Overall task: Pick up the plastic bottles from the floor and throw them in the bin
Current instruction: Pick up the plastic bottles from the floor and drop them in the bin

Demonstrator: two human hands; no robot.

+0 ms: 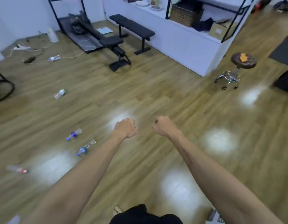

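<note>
Several clear plastic bottles lie on the wooden floor to my left. A blue-labelled bottle point(74, 134) and a second blue-labelled bottle point(85, 148) lie nearest. A red-labelled bottle point(17, 169) lies at the far left. A green-capped bottle point(60, 94) lies farther off, and another bottle point(54, 58) lies near the cables. My left hand point(126, 128) and my right hand point(163, 126) are held out in front, fingers curled closed, holding nothing. No bin is in view.
Black weight benches point(132, 27) and a rack stand at the back. A white counter point(180, 46) with a basket and a box runs to the right. A wheeled stool point(237, 65) stands at the right. Cables point(27, 49) trail at the back left.
</note>
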